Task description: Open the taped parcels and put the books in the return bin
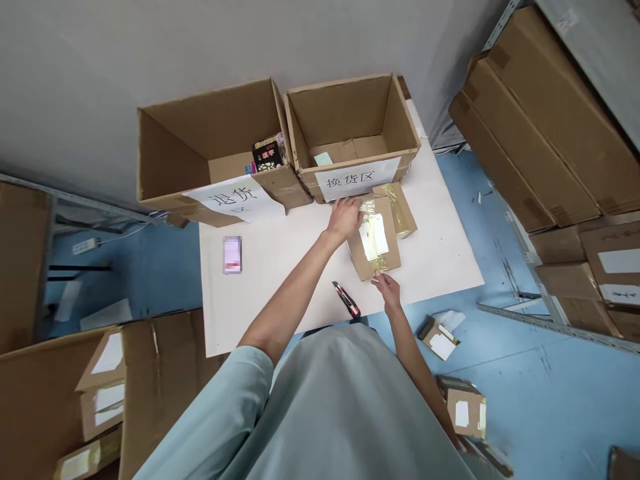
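Observation:
A small cardboard box [392,235] with a white label and yellowish clear tape lies on the white table, tilted slightly in my view. My left hand [345,219] grips its far left corner with bent fingers. At its near edge, my right hand [387,290] pinches the box where the tape strip ends; the exact hold of the fingertips is too small to tell. Another taped cardboard box [406,212] sits against it on the right, partly covered. A red and black utility knife [347,300] lies on the table between my forearms.
Two large open cartons stand at the back, the left carton [170,153] holding several small packages, the right carton [345,110] a few flat items. A phone [233,255] lies on the left. Parcels [466,410] rest on the floor; stacked cartons [530,140] fill the right.

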A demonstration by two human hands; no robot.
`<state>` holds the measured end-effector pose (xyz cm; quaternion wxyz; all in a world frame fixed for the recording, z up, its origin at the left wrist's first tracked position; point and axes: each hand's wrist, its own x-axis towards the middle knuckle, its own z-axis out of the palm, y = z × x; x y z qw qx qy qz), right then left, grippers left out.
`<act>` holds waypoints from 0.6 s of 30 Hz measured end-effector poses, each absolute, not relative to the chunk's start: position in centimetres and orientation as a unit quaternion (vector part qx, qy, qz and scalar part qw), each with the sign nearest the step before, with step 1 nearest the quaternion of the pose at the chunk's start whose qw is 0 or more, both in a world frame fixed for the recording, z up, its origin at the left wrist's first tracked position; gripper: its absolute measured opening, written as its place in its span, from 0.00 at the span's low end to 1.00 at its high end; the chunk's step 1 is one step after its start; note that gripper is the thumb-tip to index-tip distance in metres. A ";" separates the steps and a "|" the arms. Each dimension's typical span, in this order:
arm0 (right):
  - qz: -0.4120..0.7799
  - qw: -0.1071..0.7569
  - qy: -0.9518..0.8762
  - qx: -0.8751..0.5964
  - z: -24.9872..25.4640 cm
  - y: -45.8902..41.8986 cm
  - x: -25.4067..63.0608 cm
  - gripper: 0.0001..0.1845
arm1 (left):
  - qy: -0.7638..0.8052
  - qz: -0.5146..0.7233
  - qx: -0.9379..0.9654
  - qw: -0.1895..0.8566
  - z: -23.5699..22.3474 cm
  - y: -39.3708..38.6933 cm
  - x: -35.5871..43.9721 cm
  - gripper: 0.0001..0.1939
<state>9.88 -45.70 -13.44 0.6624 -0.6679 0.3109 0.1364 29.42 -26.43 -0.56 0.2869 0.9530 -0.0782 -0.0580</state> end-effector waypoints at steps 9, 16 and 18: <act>0.029 0.590 0.290 -0.753 -11.8 -41.7 7.2 0.39 | 0.017 -0.061 0.924 0.378 -2.1 -12.3 15.9 0.25; 0.085 0.481 0.096 -0.867 -9.3 -33.9 6.4 0.34 | 0.223 -0.085 0.824 0.514 -5.1 -1.3 -2.0 0.46; 0.112 0.453 0.071 -0.881 -9.4 -32.0 5.4 0.34 | 0.245 -0.111 0.802 0.534 -6.0 0.4 -5.3 0.51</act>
